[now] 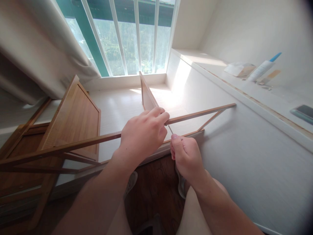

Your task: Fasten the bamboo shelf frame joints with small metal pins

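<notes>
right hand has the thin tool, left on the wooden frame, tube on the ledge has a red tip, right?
Not red: the head view shows the tube on the ledge has a blue tip. The right hand does hold the thin tool, and the left hand is on the wooden frame.

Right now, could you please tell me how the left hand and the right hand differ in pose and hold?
The left hand wraps over the wooden bar, while the right hand grips a thin metal rod. The left hand sits higher in the picture than the right hand. The left hand shows its back, the right hand its thumb side. Both are bare and curled.
</notes>
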Demonstrator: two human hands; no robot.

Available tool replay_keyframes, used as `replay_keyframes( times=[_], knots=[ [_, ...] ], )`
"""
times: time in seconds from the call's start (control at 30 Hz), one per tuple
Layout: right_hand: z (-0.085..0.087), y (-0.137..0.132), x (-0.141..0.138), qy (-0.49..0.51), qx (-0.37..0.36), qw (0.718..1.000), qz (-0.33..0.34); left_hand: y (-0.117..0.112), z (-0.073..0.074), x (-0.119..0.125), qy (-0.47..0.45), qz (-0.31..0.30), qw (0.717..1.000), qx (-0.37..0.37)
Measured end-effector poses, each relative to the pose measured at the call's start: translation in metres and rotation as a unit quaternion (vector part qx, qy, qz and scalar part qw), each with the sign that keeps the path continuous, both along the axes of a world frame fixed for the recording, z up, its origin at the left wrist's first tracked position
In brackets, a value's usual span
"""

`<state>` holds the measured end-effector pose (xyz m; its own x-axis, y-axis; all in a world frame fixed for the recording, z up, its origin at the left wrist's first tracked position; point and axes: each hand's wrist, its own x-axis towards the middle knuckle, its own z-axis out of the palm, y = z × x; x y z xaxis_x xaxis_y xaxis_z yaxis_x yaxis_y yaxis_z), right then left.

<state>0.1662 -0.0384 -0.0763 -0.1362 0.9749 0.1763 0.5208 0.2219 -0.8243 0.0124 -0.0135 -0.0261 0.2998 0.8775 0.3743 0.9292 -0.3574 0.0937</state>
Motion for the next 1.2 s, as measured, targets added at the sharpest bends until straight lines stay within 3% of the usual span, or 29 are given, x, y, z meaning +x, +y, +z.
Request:
replay_keyframes(
  times=[0.43, 0.7, 1.0, 1.2],
  knots=[
    [0.008, 0.003, -0.002, -0.103, 0.049, 0.993, 0.012, -0.001, 0.000, -0.001, -0.002, 0.001, 1.000, 0.000],
    [0.019, 0.003, -0.002, -0.304, 0.094, 0.948, -0.002, 0.000, 0.001, 0.000, -0.005, 0.001, 1.000, -0.001],
    [0.034, -0.001, -0.004, -0.400, 0.071, 0.914, -0.023, -0.001, 0.002, 0.001, -0.002, 0.000, 1.000, -0.004],
    [0.042, -0.003, -0.009, -0.418, 0.057, 0.906, -0.033, -0.001, 0.002, 0.001, 0.000, 0.002, 1.000, -0.006]
  ],
)
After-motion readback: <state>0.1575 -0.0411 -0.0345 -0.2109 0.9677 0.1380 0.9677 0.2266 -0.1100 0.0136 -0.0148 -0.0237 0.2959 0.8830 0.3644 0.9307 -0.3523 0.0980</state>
